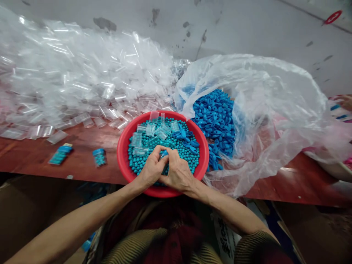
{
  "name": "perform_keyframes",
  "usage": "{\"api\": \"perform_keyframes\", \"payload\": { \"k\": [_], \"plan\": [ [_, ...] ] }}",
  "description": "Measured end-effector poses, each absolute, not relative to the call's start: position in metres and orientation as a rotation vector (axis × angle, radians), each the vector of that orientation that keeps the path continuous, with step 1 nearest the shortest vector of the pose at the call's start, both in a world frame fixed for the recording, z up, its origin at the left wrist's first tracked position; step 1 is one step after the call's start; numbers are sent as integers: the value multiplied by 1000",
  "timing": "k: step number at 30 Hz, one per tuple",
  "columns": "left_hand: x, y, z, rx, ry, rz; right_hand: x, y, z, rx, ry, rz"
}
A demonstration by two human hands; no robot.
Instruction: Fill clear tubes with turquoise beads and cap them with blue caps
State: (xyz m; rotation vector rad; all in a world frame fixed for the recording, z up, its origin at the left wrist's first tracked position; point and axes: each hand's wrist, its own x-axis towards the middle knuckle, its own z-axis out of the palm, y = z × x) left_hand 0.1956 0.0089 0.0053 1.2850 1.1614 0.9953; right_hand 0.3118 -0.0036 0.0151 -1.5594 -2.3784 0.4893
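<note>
My left hand (152,167) and my right hand (178,170) meet over the near side of a red basin (121,154). Between them the fingers are closed on a small container with a blue cap (164,154), mostly hidden by the fingers. Turquoise beads (134,163) fill the basin. On top of the beads, at the left and back, lie several clear plastic tubes (136,139). Loose blue caps (191,142) rest on the beads at the right side.
A large heap of clear tubes (82,80) covers the table's back left. Two bead-filled containers (59,155) (99,157) lie left of the basin. Right of it, a blue cap pile (216,117) spills from a clear plastic bag (269,106). The red tabletop (85,146) ends just before my body.
</note>
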Motion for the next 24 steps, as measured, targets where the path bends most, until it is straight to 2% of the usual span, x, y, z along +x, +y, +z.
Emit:
{"api": "perform_keyframes", "payload": {
  "k": [7,10,13,16,19,24],
  "plan": [
    [134,8,25,1478,1395,1039,343,5,22,-1333,-2292,849],
    [82,8,23,1400,1638,1181,361,19,14,-1442,-2234,805],
    [43,8,14,1479,1984,1058,369,33,8,-1526,-2275,661],
    [40,6,15,1663,2237,1043,364,45,11,-1587,-2356,521],
    [75,4,24,1825,2062,1164,350,54,17,-1573,-2524,397],
    [141,16,25,1800,1626,871,331,60,19,-1559,-2780,148]
  ]
}}
